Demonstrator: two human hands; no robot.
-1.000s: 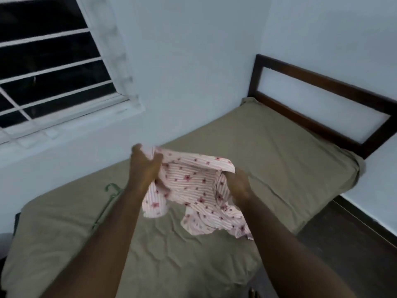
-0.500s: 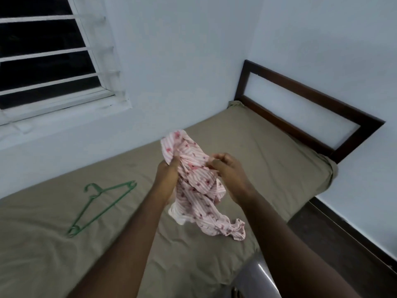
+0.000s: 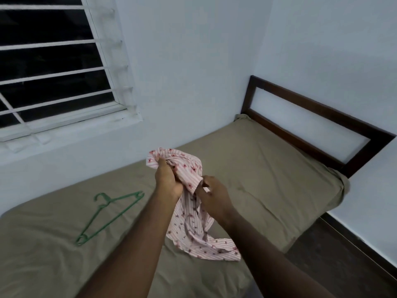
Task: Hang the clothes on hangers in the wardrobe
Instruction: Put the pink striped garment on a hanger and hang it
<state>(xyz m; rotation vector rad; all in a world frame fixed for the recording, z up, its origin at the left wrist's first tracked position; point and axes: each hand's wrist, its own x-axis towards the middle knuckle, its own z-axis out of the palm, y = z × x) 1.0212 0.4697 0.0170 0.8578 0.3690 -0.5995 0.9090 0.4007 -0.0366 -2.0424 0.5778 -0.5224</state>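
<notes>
Garment (image 3: 189,229): held up in the air over the bed, between the two hands; its upper part is bunched at the left hand, and the rest hangs down in loose folds, the lowest corner trailing over the sheet near the bed's front edge.
Garment cloth: thin woven fabric, pale pink with fine white stripes and small dark-pink flower prints; crumpled, so its cut cannot be told.
Left hand (image 3: 166,179): fingers and thumb curled tightly round the gathered top of the cloth, a wad of fabric sticking out above the fist.
Right hand (image 3: 213,197): just beside the left and slightly lower, fingers bent, thumb and forefinger pinching a folded edge of the cloth; the hanging part falls between the two wrists.
Hanger (image 3: 109,214): green, thin and triangular with a hook at the top; lies flat on the sheet, well to the left of the hands and touching neither.
Bed (image 3: 268,164): olive-tan fitted sheet, matte and lightly wrinkled, tucked round the mattress corners.
Headboard (image 3: 311,117): dark wood, an open rectangular frame against the wall.
Window (image 3: 53,67): white frame with white horizontal bars, dark behind.
Floor (image 3: 343,261): dark, to the right of the bed.
</notes>
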